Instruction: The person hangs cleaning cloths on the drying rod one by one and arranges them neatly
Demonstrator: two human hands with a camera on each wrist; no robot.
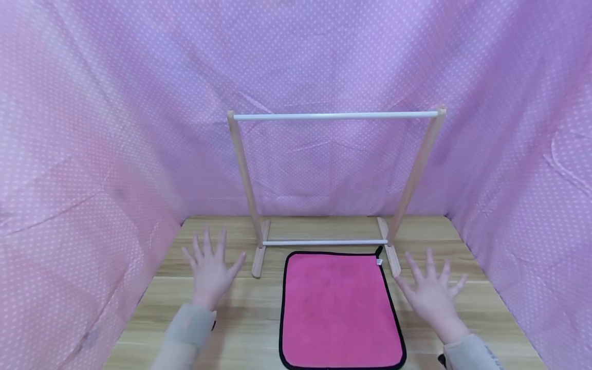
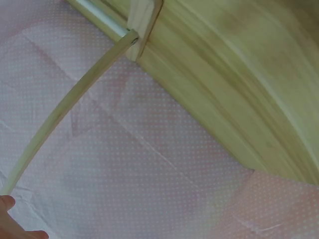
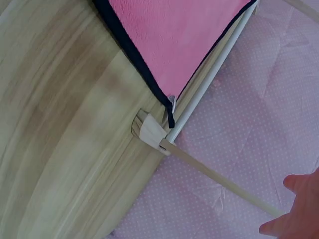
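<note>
A pink towel (image 1: 339,308) with a black border lies flat on the wooden table, a small white tag and black loop at its far right corner. Left of it, my left hand (image 1: 210,272) is held with fingers spread and holds nothing. On the towel's right, my right hand (image 1: 432,295) is spread the same way, also bare. Behind the towel stands a rack (image 1: 335,116) with wooden posts and white rods. Only some fingertips of the left hand (image 2: 17,221) show in the left wrist view; part of the right hand (image 3: 296,209) appears in the right wrist view.
The wooden tabletop (image 1: 250,318) meets a pink-purple dotted cloth (image 1: 324,56) at the back and both sides. The rack's left foot (image 1: 260,257) and right foot (image 1: 392,254) stick out toward the front, either side of the towel's far edge.
</note>
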